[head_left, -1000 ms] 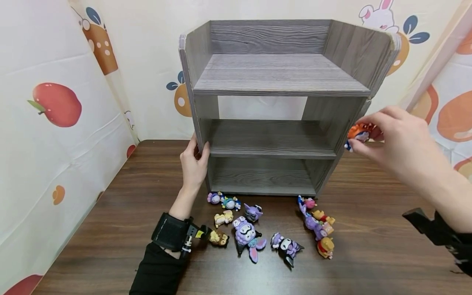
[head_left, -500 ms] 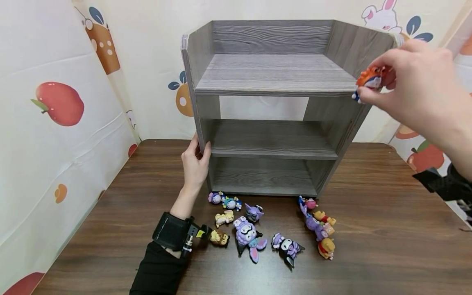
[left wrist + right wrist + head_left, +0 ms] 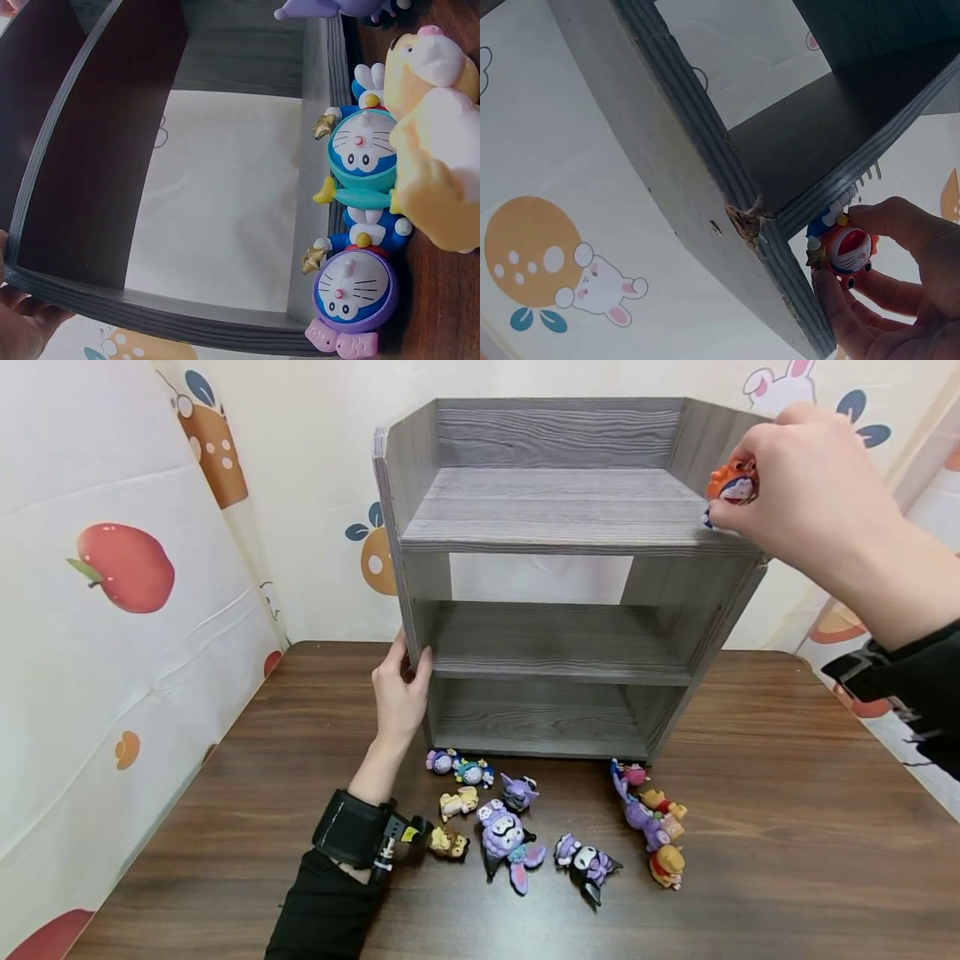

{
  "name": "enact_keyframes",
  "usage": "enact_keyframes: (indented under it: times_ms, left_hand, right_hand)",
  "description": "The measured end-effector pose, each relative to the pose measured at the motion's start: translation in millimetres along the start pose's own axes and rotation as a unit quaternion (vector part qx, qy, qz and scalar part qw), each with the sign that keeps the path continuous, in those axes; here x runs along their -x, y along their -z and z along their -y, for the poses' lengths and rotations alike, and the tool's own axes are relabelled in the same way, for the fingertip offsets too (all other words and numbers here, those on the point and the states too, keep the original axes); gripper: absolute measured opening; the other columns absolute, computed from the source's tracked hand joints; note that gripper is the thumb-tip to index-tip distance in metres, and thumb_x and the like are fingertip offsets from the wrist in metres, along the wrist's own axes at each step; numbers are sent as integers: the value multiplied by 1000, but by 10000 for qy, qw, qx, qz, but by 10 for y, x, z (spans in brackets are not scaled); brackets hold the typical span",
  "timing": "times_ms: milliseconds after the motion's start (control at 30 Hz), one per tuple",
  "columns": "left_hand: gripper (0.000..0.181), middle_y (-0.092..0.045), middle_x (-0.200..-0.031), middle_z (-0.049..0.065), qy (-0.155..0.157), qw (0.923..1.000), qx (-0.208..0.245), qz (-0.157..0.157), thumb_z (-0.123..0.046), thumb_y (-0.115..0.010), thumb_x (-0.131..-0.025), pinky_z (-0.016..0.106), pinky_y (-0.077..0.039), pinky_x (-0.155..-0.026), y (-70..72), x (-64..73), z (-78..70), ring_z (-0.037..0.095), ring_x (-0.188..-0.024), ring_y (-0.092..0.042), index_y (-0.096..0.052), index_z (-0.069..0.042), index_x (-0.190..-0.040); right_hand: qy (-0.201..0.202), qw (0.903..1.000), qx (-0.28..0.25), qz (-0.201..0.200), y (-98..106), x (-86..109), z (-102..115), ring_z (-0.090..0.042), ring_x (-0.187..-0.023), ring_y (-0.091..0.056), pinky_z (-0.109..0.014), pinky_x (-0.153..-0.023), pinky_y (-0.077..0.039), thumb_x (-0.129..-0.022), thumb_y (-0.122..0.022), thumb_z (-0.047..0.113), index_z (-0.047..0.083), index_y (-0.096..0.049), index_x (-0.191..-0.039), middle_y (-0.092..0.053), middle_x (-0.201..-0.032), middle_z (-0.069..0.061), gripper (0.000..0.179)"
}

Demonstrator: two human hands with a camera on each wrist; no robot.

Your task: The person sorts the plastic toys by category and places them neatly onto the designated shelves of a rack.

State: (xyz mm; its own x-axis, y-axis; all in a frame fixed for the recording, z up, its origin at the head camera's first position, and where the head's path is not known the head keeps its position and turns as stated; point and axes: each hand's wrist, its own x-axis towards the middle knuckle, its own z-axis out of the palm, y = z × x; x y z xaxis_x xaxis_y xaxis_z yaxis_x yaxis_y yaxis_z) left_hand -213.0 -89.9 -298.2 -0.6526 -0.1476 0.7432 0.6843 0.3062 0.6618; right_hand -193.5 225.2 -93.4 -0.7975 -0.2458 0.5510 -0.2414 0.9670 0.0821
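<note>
My right hand (image 3: 821, 485) pinches a small blue cat figurine in an orange hood (image 3: 729, 485) between thumb and fingers. It is at the front right of the grey wooden shelf's (image 3: 547, 510) top board. In the right wrist view the figurine (image 3: 849, 249) is at the board's front edge, near the side panel; whether it touches the board, I cannot tell. My left hand (image 3: 400, 693) grips the shelf's left side panel, thumb in front and the other fingers partly hidden behind it. Two blue cat figurines, one in purple (image 3: 354, 292) and one in teal (image 3: 364, 154), lie along the shelf's base.
Before the shelf on the brown table (image 3: 225, 860) lie a cream figurine (image 3: 458, 802), a brown one (image 3: 448, 843), several purple ones such as the large woolly one (image 3: 501, 831), and a right-hand row with yellow bears (image 3: 666, 866). Patterned cloth (image 3: 300, 460) hangs behind.
My right hand has risen from beside the shelf's right side to the top board, then moved slightly left, carrying the orange-hooded figurine. The left hand keeps its hold on the side panel.
</note>
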Motion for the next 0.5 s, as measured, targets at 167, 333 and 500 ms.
enact_keyframes:
  times_ms: [167,333,500]
  left_hand:
    - [39,-55,-110,27,4,10000,1,-7,8,-50,-83,43,-49,-63,-3,-8,40,35,-90,-58,-45,11,-122]
    - [40,-57,-111,22,-13,10000,34,-14,4,-52,-85,40,-49,-61,-17,-6,254,30,-90,-59,-46,6,-124]
    - [41,-57,-112,16,-7,10000,39,11,-3,-52,-86,34,-50,-62,-24,9,345,25,-92,-59,-47,0,-127]
  right_hand:
    - [-90,9996,142,244,4,-89,20,-43,-88,-35,-53,-71,-31,-76,-58,7,-17,-50,-88,-46,-82,-30,29]
    - [-238,9962,504,666,-7,-185,18,-43,-85,-36,-55,-66,-32,-78,-58,12,-16,-50,-82,-47,-76,-29,30]
    - [-316,9940,672,808,-18,-230,8,-43,-82,-39,-53,-57,-33,-77,-60,17,-13,-50,-78,-46,-74,-27,31]
